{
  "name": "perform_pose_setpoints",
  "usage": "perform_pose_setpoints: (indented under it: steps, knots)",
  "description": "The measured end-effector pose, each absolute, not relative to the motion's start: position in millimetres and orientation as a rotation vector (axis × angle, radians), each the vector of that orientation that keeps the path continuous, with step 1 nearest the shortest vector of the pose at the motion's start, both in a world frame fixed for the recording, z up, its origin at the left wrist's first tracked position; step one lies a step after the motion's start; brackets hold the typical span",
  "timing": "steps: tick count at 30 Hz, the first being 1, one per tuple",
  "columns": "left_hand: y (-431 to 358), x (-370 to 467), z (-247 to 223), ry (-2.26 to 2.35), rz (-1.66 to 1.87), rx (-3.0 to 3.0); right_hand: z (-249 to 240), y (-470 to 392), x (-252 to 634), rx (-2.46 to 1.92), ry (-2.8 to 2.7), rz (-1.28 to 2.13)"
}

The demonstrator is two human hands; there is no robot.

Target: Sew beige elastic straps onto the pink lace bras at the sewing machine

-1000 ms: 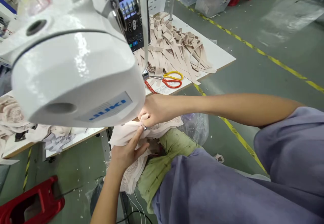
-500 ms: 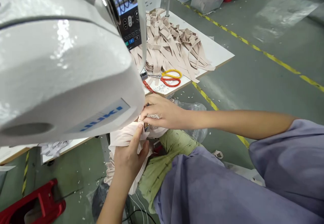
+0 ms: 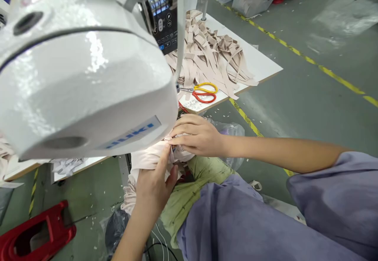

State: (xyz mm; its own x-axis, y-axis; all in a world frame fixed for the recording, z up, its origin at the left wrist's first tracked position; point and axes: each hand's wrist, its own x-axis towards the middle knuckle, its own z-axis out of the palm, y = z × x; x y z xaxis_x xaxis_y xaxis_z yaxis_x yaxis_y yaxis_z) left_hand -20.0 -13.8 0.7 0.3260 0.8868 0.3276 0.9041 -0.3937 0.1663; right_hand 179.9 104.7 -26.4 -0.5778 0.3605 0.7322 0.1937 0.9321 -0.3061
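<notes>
The sewing machine (image 3: 97,95) reads "JUKI"; left hand (image 3: 153,184) lies spread on pale fabric (image 3: 147,158); right hand (image 3: 199,137), grip I can't tell.

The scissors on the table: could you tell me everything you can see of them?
The scissors have one yellow loop and one red loop, perhaps plastic-coated, and slim metal blades. They lie on the white table near its edge, beside a heap of pale fabric strips. The blades look closed and point toward the sewing machine; their tips are hard to make out. No hand touches them.
</notes>
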Motion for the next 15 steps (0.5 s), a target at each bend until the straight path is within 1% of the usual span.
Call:
perform_pose_setpoints:
  steps: [3,5,6,8,10,11,13,15]
  knots:
    - [-8.8,-32.0,2.8,-1.615,-0.607,-2.658,-27.6,103.7,183.3,-0.430,-2.214,0.131]
    - [-5.8,-34.9,3.8,-1.592,-0.584,-2.657,-27.1,100.6,186.4,-0.492,-2.233,0.223]
    - [-5.0,-34.2,4.2,-1.596,-0.573,-2.632,-27.1,98.9,187.6,-0.526,-2.241,0.354]
    - [-5.2,-29.0,5.4,-1.635,-0.549,-2.580,-27.7,97.5,187.5,-0.625,-2.169,0.772]
    - [-7.3,-20.6,6.8,-1.717,-0.503,-2.529,-29.5,101.1,182.2,-0.738,-1.963,1.222]
    - [-8.7,-16.0,7.4,-1.761,-0.478,-2.501,-30.7,104.9,177.4,-0.792,-1.857,1.364]
    - [-11.5,-6.9,7.8,-1.848,-0.450,-2.437,-32.8,115.7,164.3,-0.860,-1.745,1.414]
    - [-13.3,0.7,7.0,-1.942,-0.459,-2.351,-33.3,127.8,150.2,-0.858,-1.831,1.251]
